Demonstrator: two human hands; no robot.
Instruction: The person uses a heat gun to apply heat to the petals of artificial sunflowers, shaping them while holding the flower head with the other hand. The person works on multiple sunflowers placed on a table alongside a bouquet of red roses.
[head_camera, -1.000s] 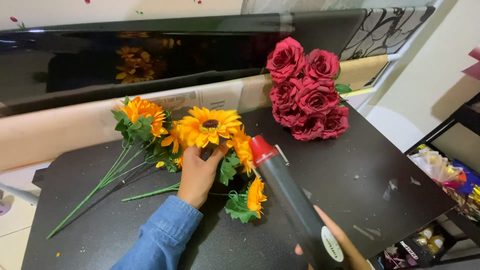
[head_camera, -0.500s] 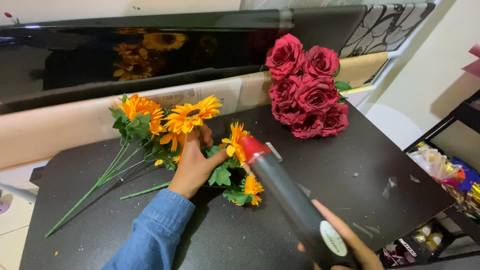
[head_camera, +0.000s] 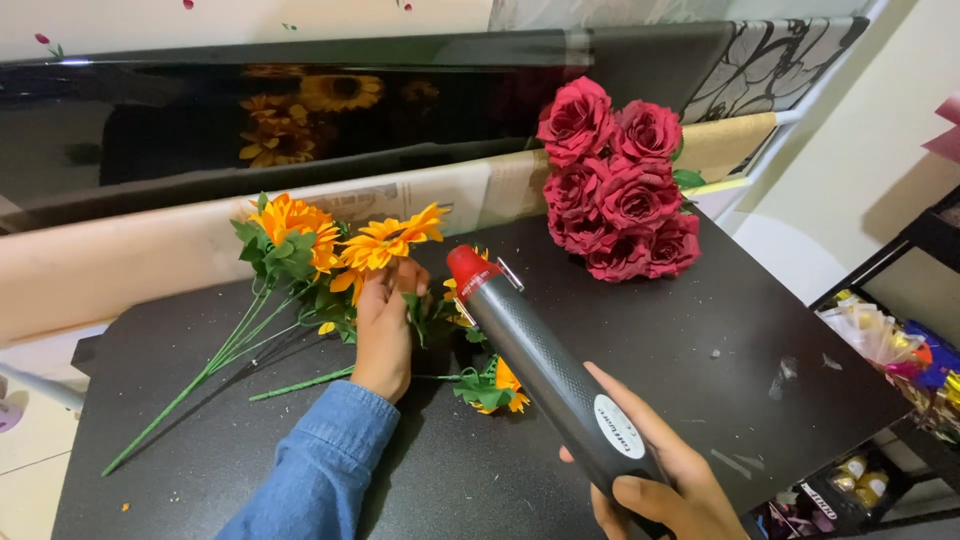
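Black and matte, the table (head_camera: 700, 350) carries everything you are working on. Your left hand (head_camera: 383, 325), in a blue denim sleeve (head_camera: 320, 470), is closed around the stem just under an orange sunflower head (head_camera: 390, 240) and tilts the bloom up toward the far side. Left of it lies the rest of the sunflower bunch (head_camera: 285, 235), its green stems (head_camera: 200, 380) running toward the near left corner. One more small sunflower (head_camera: 500, 385) lies flat on the table to the right of your wrist, partly under the tool.

Your right hand (head_camera: 660, 490) is clenched around the grip of a dark grey heat gun (head_camera: 550, 370) at the near right. Its barrel slants up and to the left, and its red nozzle (head_camera: 468, 268) sits just beside the fingers of your left hand, close to the held flower. Whether the nozzle touches a leaf or petal you cannot tell from here.

Farther right, at the far edge of the table, a bunch of red roses (head_camera: 620, 190) leans against a roll of tan paper (head_camera: 120, 270) that runs along the back. Behind that stands a glossy black panel (head_camera: 150, 130) that mirrors the yellow blooms. At the right edge, shelves (head_camera: 900, 350) hold shiny wrapped items.
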